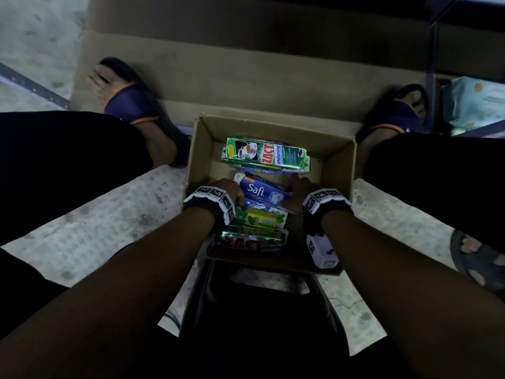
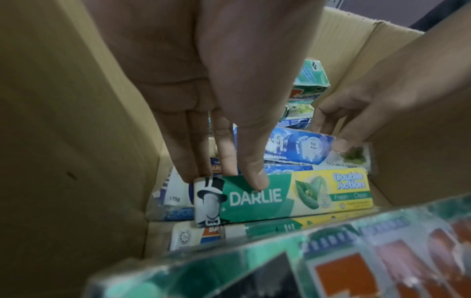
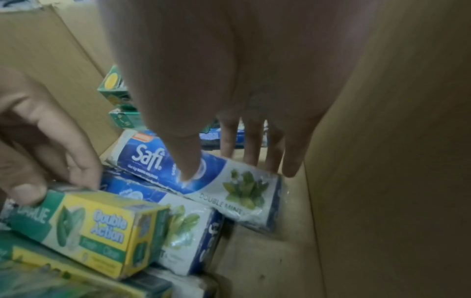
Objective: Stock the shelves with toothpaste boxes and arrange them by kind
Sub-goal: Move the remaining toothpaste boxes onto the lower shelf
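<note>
Green DARLIE box [image 2: 282, 196] "Double Action"; blue Safi box [image 3: 193, 177] "DOUBLE MINT".

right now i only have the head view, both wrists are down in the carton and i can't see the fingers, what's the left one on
Observer: The left hand pinches the green and yellow box at its end, thumb on top.
Operator: and the right
Observer: The right hand has its thumb on the blue box, fingers down its far side.
Operator: same kind as the blue one under it
Observer: Yes, the second blue box shows the same mint leaves.
</note>
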Demonstrator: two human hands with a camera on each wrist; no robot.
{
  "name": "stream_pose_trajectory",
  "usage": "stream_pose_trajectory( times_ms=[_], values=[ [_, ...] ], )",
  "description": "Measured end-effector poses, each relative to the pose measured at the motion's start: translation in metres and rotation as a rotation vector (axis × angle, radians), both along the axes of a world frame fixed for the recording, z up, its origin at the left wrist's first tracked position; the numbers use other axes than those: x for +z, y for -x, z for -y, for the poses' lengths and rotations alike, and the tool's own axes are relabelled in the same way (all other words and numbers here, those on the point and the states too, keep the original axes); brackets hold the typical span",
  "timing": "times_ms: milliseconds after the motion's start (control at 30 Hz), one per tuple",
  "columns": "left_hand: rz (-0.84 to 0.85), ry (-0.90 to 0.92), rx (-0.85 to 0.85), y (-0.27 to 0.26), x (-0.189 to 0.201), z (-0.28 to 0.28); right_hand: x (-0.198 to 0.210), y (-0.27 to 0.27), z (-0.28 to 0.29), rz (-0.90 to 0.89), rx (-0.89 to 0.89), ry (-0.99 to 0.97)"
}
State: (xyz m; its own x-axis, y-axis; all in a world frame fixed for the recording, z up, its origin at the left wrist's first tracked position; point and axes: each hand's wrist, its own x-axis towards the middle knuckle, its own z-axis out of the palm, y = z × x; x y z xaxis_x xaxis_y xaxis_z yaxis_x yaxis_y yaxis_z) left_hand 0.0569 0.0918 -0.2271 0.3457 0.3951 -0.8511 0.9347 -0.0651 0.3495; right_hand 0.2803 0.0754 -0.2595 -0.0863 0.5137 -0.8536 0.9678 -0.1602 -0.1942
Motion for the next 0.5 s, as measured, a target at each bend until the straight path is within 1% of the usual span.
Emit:
stream_pose_trajectory(
  times_ms=[100, 300, 400, 500],
  values=[
    [0.018, -0.068, -0.025, 0.004, -0.002, 0.003, 0.008, 0.000, -0.002, 0.007, 0.086, -0.082],
    [0.065, -0.152, -0.033, 0.012, -0.005, 0.010, 0.025, 0.004, 0.002, 0.021, 0.111, -0.206],
    [0.077, -0.152, 0.025, 0.016, -0.001, 0.013, 0.037, 0.006, 0.003, 0.050, 0.128, -0.251],
    [0.072, -0.139, 0.073, 0.019, -0.007, 0.016, 0.040, 0.005, 0.007, 0.097, 0.126, -0.280]
  ],
)
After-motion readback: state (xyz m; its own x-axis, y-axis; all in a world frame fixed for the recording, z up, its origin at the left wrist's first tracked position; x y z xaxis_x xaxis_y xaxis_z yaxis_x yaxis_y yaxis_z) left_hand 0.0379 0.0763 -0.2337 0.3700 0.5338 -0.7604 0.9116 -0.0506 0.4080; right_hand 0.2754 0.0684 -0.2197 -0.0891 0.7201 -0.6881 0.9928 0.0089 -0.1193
